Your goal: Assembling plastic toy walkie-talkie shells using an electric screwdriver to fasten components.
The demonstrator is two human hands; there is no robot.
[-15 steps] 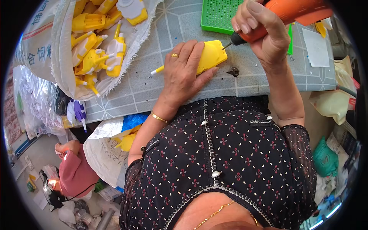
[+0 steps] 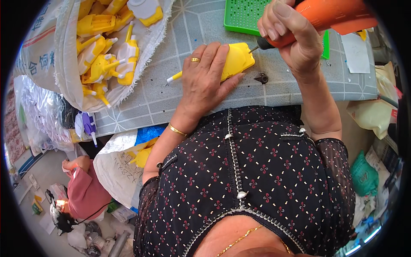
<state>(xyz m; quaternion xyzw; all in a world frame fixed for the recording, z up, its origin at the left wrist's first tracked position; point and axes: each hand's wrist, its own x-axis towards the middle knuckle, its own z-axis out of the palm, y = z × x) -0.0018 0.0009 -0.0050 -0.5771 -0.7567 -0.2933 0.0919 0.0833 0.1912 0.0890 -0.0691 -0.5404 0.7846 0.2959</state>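
Note:
My left hand (image 2: 207, 73) presses a yellow plastic piece (image 2: 237, 61) onto the grey table, fingers laid over it and thumb along its near side. A thin yellow stem with a white tip (image 2: 174, 77) sticks out on the left of that hand. In my right hand (image 2: 302, 38) is an orange electric screwdriver (image 2: 329, 15), held tilted. Its thin bit (image 2: 254, 49) meets the right end of the yellow piece, near a corner. Whether a screw sits under the bit is too small to tell. A small dark metal part (image 2: 261, 78) lies just nearer to me.
A green perforated tray (image 2: 242, 19) stands behind the screwdriver. At the left, a white woven sack (image 2: 68, 55) holds several yellow and white plastic pieces (image 2: 100, 60). White paper (image 2: 356, 53) lies at the right. Below left, a person in a pink garment (image 2: 85, 188) is near a lamp.
The view has shifted slightly. Both hands keep their hold, and the screwdriver's bit stays at the right end of the yellow piece.

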